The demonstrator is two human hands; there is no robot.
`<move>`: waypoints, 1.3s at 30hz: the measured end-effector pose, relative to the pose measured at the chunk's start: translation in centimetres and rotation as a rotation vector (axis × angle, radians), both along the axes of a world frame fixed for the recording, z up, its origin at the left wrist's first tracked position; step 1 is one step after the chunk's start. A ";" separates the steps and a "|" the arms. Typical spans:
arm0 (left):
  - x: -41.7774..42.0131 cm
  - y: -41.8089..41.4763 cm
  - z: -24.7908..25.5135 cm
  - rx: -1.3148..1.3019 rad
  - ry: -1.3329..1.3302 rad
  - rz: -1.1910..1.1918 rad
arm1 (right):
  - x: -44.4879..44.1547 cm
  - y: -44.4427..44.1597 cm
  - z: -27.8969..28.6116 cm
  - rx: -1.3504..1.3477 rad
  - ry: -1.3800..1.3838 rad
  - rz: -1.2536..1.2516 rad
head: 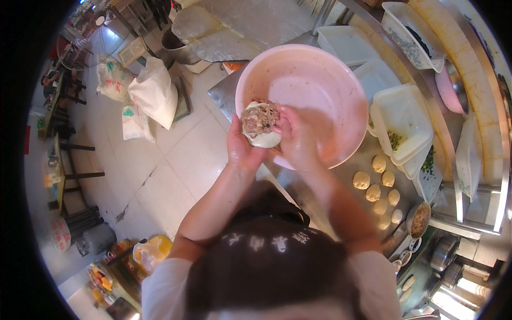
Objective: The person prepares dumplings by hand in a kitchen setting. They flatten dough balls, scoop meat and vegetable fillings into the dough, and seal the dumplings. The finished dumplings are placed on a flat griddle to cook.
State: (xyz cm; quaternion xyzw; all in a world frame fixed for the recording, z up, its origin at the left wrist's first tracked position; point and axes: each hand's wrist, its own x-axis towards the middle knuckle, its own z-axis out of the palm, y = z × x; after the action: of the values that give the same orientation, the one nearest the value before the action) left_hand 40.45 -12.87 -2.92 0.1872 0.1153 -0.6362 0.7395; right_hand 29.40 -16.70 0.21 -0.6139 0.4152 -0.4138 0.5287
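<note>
A flattened piece of white dough [267, 139] lies in my left hand [242, 148], which cups it from below over the near left rim of a large pink plastic basin [320, 80]. On the dough sits a mound of ground meat filling [258, 120]. My right hand [296, 134] is at the right side of the mound, its fingertips touching the filling and the dough's edge. Inside the basin, smears of filling cling to the wall. Several filled dough balls [361, 180] rest on the metal worktop [340, 200] to the right.
White plastic trays [404, 124], some with chopped greens, stand right of the basin. A metal bowl of filling [420, 220] is at the lower right. White sacks [154, 94] stand on the tiled floor at left. A gas cylinder [96, 239] is at the lower left; a person [50, 84] is far off.
</note>
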 end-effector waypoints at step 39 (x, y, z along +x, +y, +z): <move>-2.8 -6.5 6.8 -0.053 -0.227 -0.495 | -6.2 -2.3 0.0 0.122 -0.282 -0.045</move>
State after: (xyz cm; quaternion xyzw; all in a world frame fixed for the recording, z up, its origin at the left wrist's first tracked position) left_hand 37.69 -19.35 3.84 0.2602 -0.0342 -0.7753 0.5745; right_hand 23.18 -18.95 0.25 -0.5069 0.3747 -0.4816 0.6088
